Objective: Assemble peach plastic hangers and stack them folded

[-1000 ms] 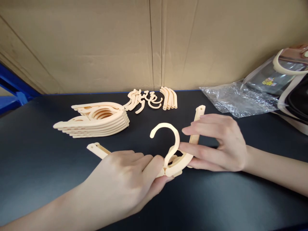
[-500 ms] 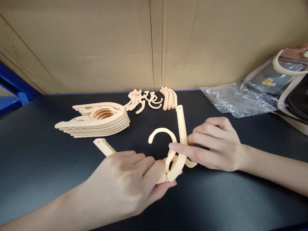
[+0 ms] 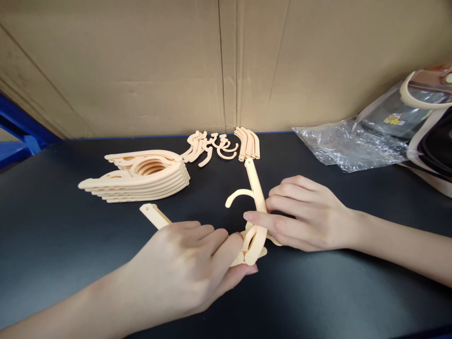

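A cream plastic folding hanger lies on the black table between both hands. My left hand is closed on its left arm and central hinge, with the arm's tip sticking out to the left. My right hand pinches the right arm, which stands swung up towards the middle beside the curved hook. A stack of folded hangers rests behind to the left.
Loose cream hooks and several hanger arms lie at the table's back edge against a cardboard wall. Crumpled clear plastic bags and bagged goods sit at the right. A blue frame shows at the left.
My right hand has swung the hanger's right arm inward, from pointing up-right to lying close against the hook. The left hand has held its grip in place.
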`<state>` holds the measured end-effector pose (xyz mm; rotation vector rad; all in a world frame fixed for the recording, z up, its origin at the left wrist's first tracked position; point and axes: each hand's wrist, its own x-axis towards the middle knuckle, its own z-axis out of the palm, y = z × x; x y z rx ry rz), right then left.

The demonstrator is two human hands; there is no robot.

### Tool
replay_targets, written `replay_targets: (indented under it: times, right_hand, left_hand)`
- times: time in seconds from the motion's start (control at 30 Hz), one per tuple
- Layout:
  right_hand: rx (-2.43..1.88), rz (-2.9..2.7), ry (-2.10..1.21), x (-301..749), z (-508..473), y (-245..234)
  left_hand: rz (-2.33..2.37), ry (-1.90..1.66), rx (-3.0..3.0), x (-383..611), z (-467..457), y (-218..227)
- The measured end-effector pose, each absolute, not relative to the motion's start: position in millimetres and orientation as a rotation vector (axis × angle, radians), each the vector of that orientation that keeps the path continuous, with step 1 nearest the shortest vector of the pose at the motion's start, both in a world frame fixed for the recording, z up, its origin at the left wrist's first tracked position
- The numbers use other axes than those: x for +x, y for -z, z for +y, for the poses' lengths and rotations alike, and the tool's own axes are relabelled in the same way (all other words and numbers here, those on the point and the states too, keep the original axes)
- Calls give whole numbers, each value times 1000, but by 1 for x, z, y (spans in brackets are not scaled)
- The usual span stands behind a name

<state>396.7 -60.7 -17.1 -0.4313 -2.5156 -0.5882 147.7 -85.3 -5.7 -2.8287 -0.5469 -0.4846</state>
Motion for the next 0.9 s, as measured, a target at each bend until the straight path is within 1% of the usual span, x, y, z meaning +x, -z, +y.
replay_targets:
  times: [0.1, 0.17, 0.27, 0.4, 0.5, 0.7, 0.8, 0.9]
  right_hand:
    - [-446, -2527, 553, 398, -60, 17]
    - [-482, -2533, 450, 399, -59, 16]
    - [-620, -2445, 152, 401, -56, 16]
    - [-871, -2171, -273, 403, -51, 19]
    - [-988, -1941, -453, 406, -46, 25]
    - [-1057, -1864, -583, 410, -38, 32]
    - [-1114, -1931, -575, 408, -39, 28]
    - [-1204, -2018, -518, 405, -42, 23]
  left_hand:
    - [-560, 501, -2834, 149, -84, 5]
    - [-549, 556, -2825, 150, -83, 5]
    - [-544, 622, -2790, 150, -80, 6]
    - [-550, 695, -2717, 146, -75, 6]
    - [-541, 644, -2670, 143, -72, 4]
    - [-543, 636, -2704, 141, -68, 8]
    - [-596, 654, -2762, 145, -65, 10]
    - [-648, 596, -2840, 148, -64, 11]
